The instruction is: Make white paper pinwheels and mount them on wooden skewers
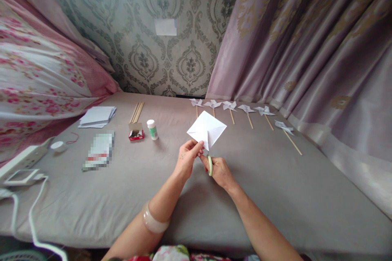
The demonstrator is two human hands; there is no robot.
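A white square of paper (211, 125) is held up, one corner toward me, with cut or crease lines running in from its corners. My left hand (187, 157) pinches the paper near its lower corner, thumb on top. In my right hand (221, 171) is a pair of scissors with pale green handles (210, 166). My fingers are wrapped round the handles, and the blades point away from me at the paper's lower corner. Most of the blades are hidden by the paper.
Several paper pinwheels on sticks (229, 106) lie in a row at the back right. On the left are a stack of white paper (97, 116), wooden sticks (137, 112), a small red box (136, 133), a glue stick (152, 129), a blurred packet (99, 151) and a power strip (26, 160).
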